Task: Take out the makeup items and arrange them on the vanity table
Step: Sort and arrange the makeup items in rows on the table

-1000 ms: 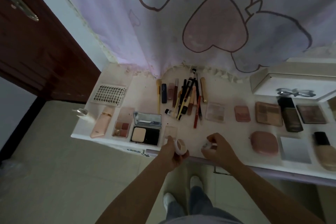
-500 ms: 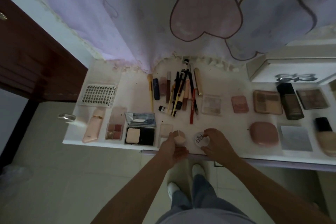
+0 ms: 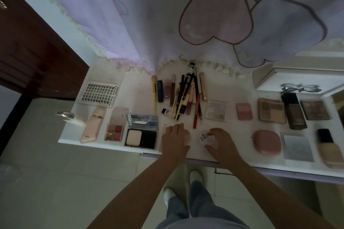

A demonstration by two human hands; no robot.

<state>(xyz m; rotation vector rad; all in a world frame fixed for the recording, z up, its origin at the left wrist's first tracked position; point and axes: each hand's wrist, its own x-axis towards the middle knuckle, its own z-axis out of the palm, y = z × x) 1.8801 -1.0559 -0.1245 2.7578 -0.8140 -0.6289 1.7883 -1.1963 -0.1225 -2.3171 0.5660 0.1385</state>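
Note:
On the white vanity table (image 3: pixel 236 87), near its front edge, my left hand (image 3: pixel 174 142) lies curled over a small round powder jar (image 3: pixel 188 136), which sits on the tabletop and is mostly hidden. Just to the right, my right hand (image 3: pixel 222 146) pinches a round white lid (image 3: pixel 204 137) with black lettering, flat on the table. A pile of brushes and pencils (image 3: pixel 184 96) lies behind both hands.
An open black compact (image 3: pixel 141 135), a small palette (image 3: pixel 115 129), a pink tube (image 3: pixel 92 126) and a lash sheet (image 3: pixel 98 92) lie left. Palettes, a pink compact (image 3: pixel 267 141), two foundation bottles (image 3: pixel 294 111) and a white box (image 3: pixel 297 78) fill the right. A curtain hangs behind.
Both hands moved forward from the table's edge and lowered onto the tabletop. The jar and the lid, held apart in the air before, now rest on the table.

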